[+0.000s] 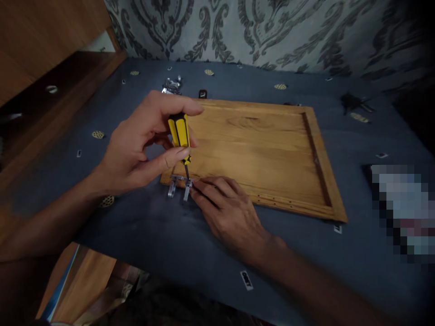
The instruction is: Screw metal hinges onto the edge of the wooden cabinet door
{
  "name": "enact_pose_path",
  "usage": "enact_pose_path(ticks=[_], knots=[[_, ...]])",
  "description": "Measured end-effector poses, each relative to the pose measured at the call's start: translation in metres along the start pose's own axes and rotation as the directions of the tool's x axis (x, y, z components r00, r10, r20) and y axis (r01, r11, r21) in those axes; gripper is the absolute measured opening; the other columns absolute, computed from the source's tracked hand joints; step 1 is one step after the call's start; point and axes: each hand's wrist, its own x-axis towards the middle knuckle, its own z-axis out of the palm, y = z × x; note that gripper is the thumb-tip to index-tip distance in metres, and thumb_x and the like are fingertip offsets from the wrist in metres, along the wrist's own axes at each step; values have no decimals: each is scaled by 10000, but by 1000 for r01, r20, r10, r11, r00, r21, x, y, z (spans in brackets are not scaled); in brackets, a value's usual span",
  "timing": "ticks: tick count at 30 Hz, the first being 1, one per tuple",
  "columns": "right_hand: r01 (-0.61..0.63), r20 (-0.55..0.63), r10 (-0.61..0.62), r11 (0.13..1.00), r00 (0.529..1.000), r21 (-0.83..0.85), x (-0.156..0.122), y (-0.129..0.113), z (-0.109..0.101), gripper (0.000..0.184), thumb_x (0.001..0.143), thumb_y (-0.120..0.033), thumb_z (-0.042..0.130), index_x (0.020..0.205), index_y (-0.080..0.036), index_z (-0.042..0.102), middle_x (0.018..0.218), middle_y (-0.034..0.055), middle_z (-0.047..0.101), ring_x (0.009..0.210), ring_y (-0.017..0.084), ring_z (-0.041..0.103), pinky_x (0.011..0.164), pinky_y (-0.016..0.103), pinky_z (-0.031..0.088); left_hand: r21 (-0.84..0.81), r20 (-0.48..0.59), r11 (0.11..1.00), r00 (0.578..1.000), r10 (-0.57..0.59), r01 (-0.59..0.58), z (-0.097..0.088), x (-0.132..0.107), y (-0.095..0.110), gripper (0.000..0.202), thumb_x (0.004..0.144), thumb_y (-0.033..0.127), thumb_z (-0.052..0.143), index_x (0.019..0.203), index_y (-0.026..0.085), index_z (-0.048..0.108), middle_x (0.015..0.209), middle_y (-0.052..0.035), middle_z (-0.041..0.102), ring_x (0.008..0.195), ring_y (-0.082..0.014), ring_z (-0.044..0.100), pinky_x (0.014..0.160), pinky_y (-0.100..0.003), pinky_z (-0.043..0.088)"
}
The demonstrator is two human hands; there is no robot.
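Note:
My left hand [136, 145] is closed round a small yellow and black screwdriver [180, 133], with the index finger stretched over the handle's top. The shaft points down, its tip meeting a silver metal cabinet hinge [173, 184] at the near left corner of a framed wooden door panel [251, 140]. My right hand [229, 210] rests along the panel's near edge. Its fingertips are closed at the right side of the hinge, steadying it; the thumb is mostly hidden. The panel lies flat on the blue cloth.
More metal hinge parts [172, 84] lie behind the panel, beside a small black piece [203, 93]. A black object [355, 103] sits at the back right. A blurred-out phone-shaped item [404, 208] lies at right. Wooden furniture [50, 40] stands left; patterned wallpaper [238, 31] backs the blue-covered surface [210, 271].

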Motion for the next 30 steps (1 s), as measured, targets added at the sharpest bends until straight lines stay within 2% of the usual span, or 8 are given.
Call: enact_pose_path(ticks=[5, 8, 11, 16, 21, 25, 30], knots=[[5, 7, -5, 1000, 1000, 19, -1, 0, 0, 277, 980, -81, 505, 1105, -134, 746, 1134, 104, 758, 1068, 242, 625, 912, 407, 527, 128, -32, 989, 996, 82, -78, 0, 1, -7, 460, 947, 255, 673, 1371, 241, 494, 1292, -19, 569, 968, -101, 681, 756, -236, 626], [-1, 13, 0, 999, 1000, 38, -2, 0, 0, 253, 959, -75, 554, 1118, -129, 743, 1145, 119, 750, 1084, 246, 623, 921, 408, 516, 188, -60, 978, 993, 104, -91, 1, 1, -7, 448, 926, 303, 703, 1330, 234, 523, 1246, -7, 589, 919, -83, 655, 685, -197, 607], [-1, 25, 0, 999, 1000, 37, -2, 1, 0, 257, 969, -84, 542, 1122, -131, 743, 1145, 117, 751, 1083, 248, 619, 921, 415, 515, 209, -87, 976, 993, 82, -62, 1, 2, -4, 398, 929, 302, 695, 1289, 223, 544, 1207, 1, 593, 921, -77, 663, 702, -195, 610], [7, 14, -7, 1000, 1000, 12, -1, 0, -1, 300, 1003, -94, 464, 1110, -124, 742, 1124, 98, 760, 1059, 240, 619, 908, 403, 529, 192, -46, 981, 998, 50, -40, -1, 2, -2, 395, 940, 248, 673, 1307, 213, 531, 1232, -5, 589, 954, -83, 668, 753, -229, 622], [-6, 15, 5, 1000, 1000, 27, -2, 0, 0, 251, 977, -91, 530, 1116, -119, 737, 1142, 103, 752, 1076, 248, 619, 925, 408, 518, 149, -14, 986, 996, 84, -81, -4, 2, -4, 452, 913, 169, 687, 1339, 211, 539, 1248, -39, 606, 984, -125, 682, 775, -245, 626], [-2, 23, 1, 999, 1000, 36, -2, 0, 0, 243, 966, -90, 554, 1119, -131, 739, 1143, 108, 750, 1095, 246, 615, 926, 411, 514, 92, 63, 992, 995, 76, -82, -7, 1, -7, 530, 929, 157, 648, 1422, 251, 476, 1322, -44, 560, 1067, -173, 694, 841, -308, 623], [-5, 6, 5, 1000, 1000, 11, -1, 0, -1, 268, 1002, -107, 492, 1101, -122, 740, 1141, 85, 759, 1072, 235, 619, 941, 386, 508, 52, 68, 995, 994, 82, -86, -8, 1, -4, 523, 939, 129, 619, 1427, 246, 472, 1325, -42, 557, 1030, -149, 694, 836, -308, 617]])
